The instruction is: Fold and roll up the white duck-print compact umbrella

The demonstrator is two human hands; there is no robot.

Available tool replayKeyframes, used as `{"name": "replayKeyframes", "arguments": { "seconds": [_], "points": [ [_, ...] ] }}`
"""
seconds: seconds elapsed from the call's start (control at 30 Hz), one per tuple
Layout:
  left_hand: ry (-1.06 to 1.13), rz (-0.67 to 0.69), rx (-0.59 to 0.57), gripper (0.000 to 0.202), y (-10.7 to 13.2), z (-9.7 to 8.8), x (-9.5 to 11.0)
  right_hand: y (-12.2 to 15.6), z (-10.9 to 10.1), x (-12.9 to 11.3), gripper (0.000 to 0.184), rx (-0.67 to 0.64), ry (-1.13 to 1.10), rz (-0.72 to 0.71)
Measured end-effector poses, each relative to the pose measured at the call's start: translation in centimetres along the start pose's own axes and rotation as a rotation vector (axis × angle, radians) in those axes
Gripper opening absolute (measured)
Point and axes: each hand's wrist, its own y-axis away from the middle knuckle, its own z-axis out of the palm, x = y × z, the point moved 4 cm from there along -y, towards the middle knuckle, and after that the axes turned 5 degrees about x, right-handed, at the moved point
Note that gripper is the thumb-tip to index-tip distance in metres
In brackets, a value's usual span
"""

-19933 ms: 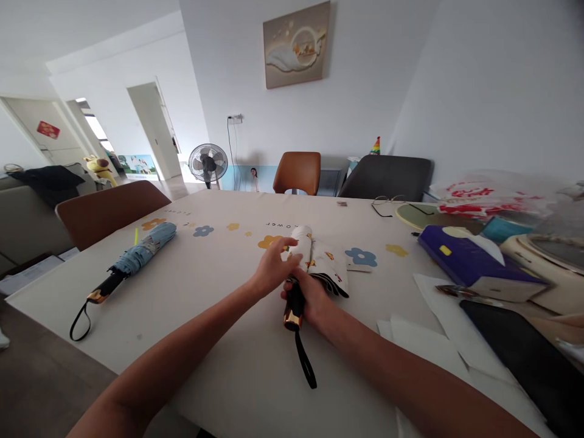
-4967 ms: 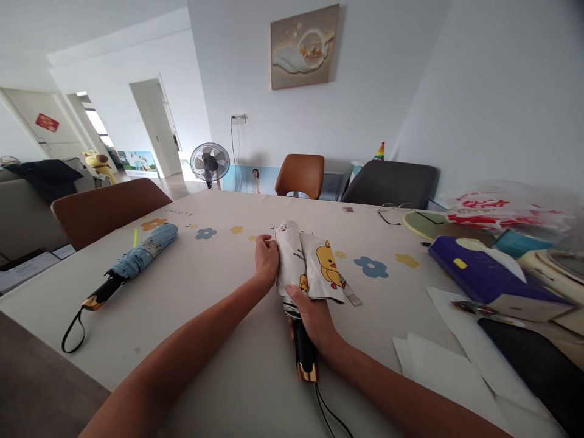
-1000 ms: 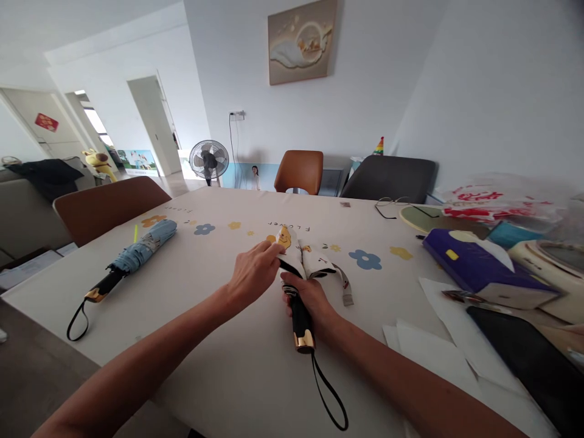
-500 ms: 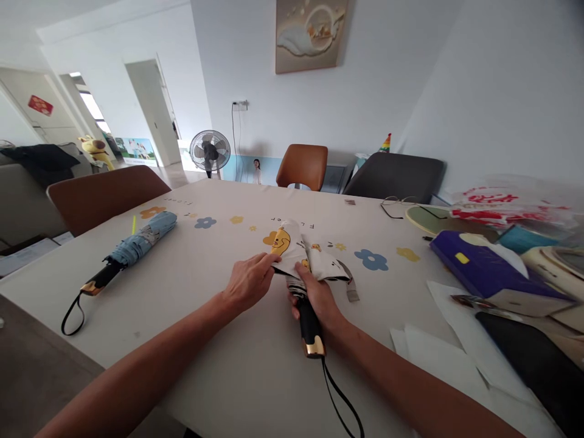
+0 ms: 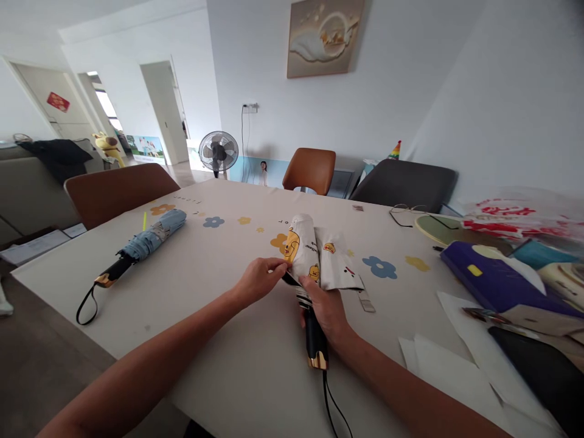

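A white folding umbrella [image 5: 305, 243] with yellow cartoon ducks lies in front of me, its black handle with a gold end and wrist strap pointing toward me. My right hand [image 5: 326, 307] wraps round it just above the handle, thumb on the cloth, other fingers mostly hidden beneath. The fingertips of my left hand [image 5: 262, 278] pinch the cloth's lower left edge. One loose fold of cloth sticks out to the right, with a grey strap [image 5: 366, 302] below it. A blue folding umbrella [image 5: 152, 235], furled, rests on the left of the table.
The table [image 5: 219, 359] has a flower-printed cover. At right are a purple tissue box [image 5: 483, 274], glasses [image 5: 406, 210], white papers [image 5: 438, 371], a black flat object [image 5: 533, 359] and a plastic bag [image 5: 515, 207]. Chairs [image 5: 310, 170] stand round it; a fan [image 5: 218, 151] is behind.
The view has tilted and shifted slightly left. My left fingers have tightened into a pinch at the umbrella's cloth edge, while my right hand keeps its hold. The right fold now spreads wider.
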Motion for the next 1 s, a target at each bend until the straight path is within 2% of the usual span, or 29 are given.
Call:
{"name": "replayKeyframes", "arguments": {
  "seconds": [0.13,0.23,0.33,0.43,0.5,0.57,0.63,0.67,0.7,0.77,0.83,0.9,1.0],
  "points": [
    [0.260,-0.178,-0.057,0.027,-0.4,0.4,-0.7,0.2,0.2,0.0,0.021,-0.016,-0.017,-0.024],
    [0.330,-0.222,-0.117,0.026,-0.5,0.4,-1.0,0.3,0.2,0.1,0.024,-0.007,-0.017,-0.006],
    [0.192,-0.162,-0.085,0.024,-0.7,0.5,-1.5,0.3,0.1,0.0,0.025,0.020,-0.003,0.017],
    [0.003,-0.006,-0.035,0.021,-0.9,0.7,-1.7,0.2,0.2,0.1,0.025,0.006,0.021,0.029],
    [-0.120,0.079,0.052,0.020,-0.9,0.3,-1.4,0.1,0.2,0.2,0.025,-0.008,0.027,0.021],
    [-0.217,0.169,0.235,0.020,-0.7,-0.7,-0.5,0.1,0.2,0.2,0.025,-0.007,0.028,0.010],
    [-0.227,0.296,0.407,0.022,0.0,-1.5,0.9,0.2,0.1,0.2,0.026,-0.012,0.035,0.001],
    [-0.203,0.359,0.440,0.023,0.5,-1.4,1.7,0.2,0.2,0.2,0.028,-0.021,0.040,-0.003],
    [-0.174,0.406,0.429,0.024,0.9,-1.1,2.3,0.2,0.2,0.2,0.029,-0.031,0.048,-0.006],
    [-0.125,0.422,0.322,0.024,1.6,0.4,3.2,0.3,0.2,0.1,0.032,-0.047,0.072,-0.014],
    [-0.085,0.351,0.200,0.031,1.8,2.3,3.6,0.4,0.2,0.1,0.034,-0.058,0.105,-0.020],
    [-0.021,0.251,0.135,0.041,1.5,3.8,3.8,0.4,0.1,0.1,0.034,-0.069,0.127,-0.036],
    [0.094,0.094,0.162,0.045,0.2,4.7,4.0,0.5,0.2,0.4,0.029,-0.102,0.130,-0.056]
  ]
}}
